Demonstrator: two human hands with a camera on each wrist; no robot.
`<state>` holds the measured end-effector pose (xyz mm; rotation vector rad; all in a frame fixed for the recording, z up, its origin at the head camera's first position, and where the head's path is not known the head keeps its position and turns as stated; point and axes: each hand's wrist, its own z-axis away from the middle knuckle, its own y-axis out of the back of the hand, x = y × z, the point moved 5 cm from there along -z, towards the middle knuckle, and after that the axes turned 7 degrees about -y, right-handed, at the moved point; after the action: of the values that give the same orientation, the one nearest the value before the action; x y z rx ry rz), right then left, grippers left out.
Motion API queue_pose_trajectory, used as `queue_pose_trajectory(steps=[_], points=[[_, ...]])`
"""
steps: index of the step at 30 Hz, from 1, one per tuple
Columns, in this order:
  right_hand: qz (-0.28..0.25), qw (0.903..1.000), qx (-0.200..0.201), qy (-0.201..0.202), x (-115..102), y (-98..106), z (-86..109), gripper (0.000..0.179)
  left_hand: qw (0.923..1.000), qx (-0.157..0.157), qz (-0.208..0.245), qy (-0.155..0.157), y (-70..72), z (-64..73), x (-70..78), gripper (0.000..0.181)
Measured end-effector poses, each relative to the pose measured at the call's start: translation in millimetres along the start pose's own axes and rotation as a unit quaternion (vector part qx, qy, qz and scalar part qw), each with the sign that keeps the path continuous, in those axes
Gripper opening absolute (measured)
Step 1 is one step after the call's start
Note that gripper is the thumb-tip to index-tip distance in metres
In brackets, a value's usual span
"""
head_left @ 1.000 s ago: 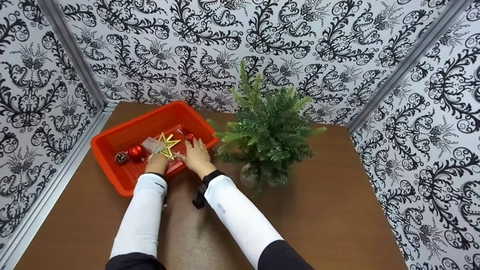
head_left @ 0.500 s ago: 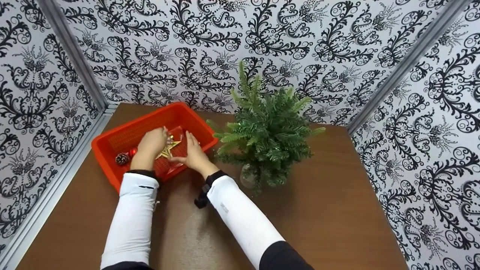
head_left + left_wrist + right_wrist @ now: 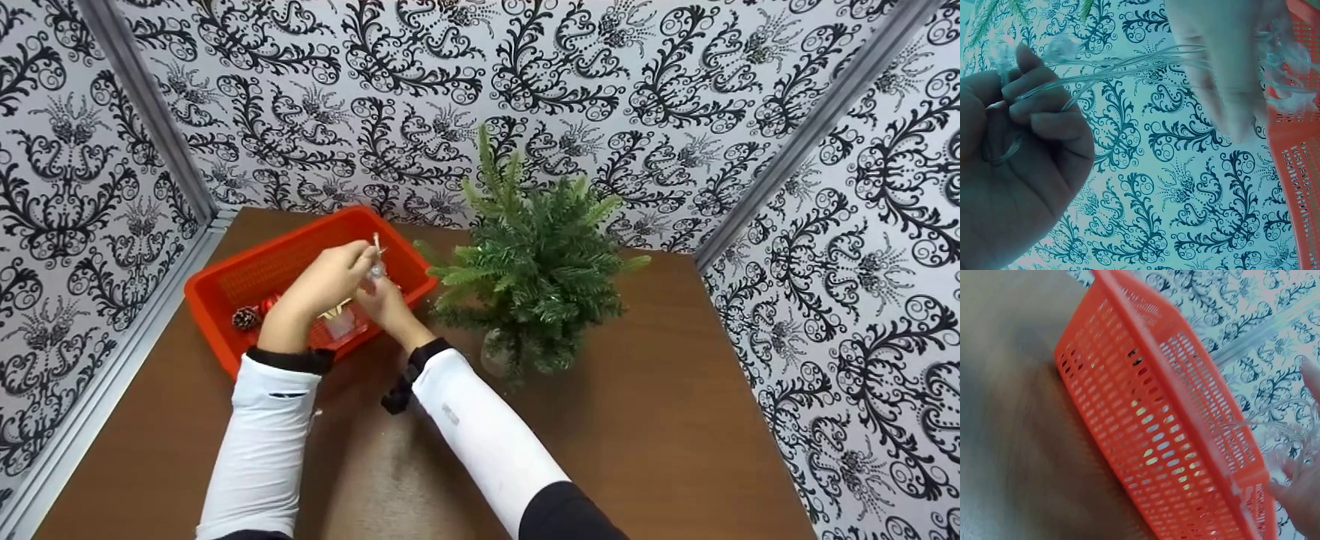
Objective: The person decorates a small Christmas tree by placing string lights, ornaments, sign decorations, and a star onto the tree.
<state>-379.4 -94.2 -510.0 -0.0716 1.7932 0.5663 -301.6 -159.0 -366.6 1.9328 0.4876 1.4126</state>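
A string of lights (image 3: 1129, 72) with thin clear wires and clear bulb-like pieces (image 3: 376, 270) stretches between my two hands over the basket. My left hand (image 3: 330, 277) grips one end, its fingers curled round the wires in the left wrist view. Lower down, my right hand (image 3: 386, 306) holds the bundle, and clear loops lie against its fingers in the right wrist view. The red plastic basket (image 3: 255, 274) is below both hands. Inside it are a pine cone (image 3: 245, 318), a red ball (image 3: 268, 304) and a gold star, mostly hidden under my left arm.
A small artificial pine tree (image 3: 544, 262) stands on the brown table (image 3: 675, 420), right of the basket. Patterned walls (image 3: 420, 90) close in the back and both sides. A clear plastic piece (image 3: 341, 324) lies near the basket's front side.
My left hand has risen from inside the basket and moved right, lifting the string of lights. My right hand has gone from spread fingers to holding the string too.
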Motion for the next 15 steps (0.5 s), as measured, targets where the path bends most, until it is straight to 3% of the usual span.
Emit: queue_pose_trajectory(steps=[2, 4, 6, 8, 11, 13, 15], points=[[-0.012, 0.9983, 0.020, -0.054, -2.9, 4.4, -2.3, 0.024, 0.9990, 0.027, 0.033, 0.012, 1.4, 0.1, -6.7, 0.033], [0.016, 0.9923, 0.056, -0.109, -19.6, 12.4, 4.6, 0.025, 0.9957, 0.060, 0.064, 0.029, 2.2, 1.1, -19.1, 0.031], [-0.012, 0.9869, 0.084, -0.137, -27.0, 18.0, 7.5, 0.027, 0.9908, 0.092, 0.090, 0.042, 1.0, 3.0, -34.8, 0.028], [-0.021, 0.9855, 0.119, -0.120, -15.7, 22.0, 2.0, 0.034, 0.9878, 0.105, 0.105, 0.046, -3.4, 6.4, -51.3, 0.029], [-0.039, 0.9830, 0.146, -0.104, -22.3, 27.0, 4.2, 0.034, 0.9867, 0.064, 0.140, 0.052, -16.7, 12.4, -76.7, 0.041], [-0.042, 0.9808, 0.168, -0.089, -30.1, 30.2, 6.1, 0.033, 0.9869, 0.008, 0.153, 0.051, -29.3, 16.8, -92.8, 0.052], [-0.051, 0.9785, 0.173, -0.100, -52.1, 34.2, 13.0, 0.028, 0.9860, -0.049, 0.150, 0.053, -42.1, 20.3, -104.8, 0.069]])
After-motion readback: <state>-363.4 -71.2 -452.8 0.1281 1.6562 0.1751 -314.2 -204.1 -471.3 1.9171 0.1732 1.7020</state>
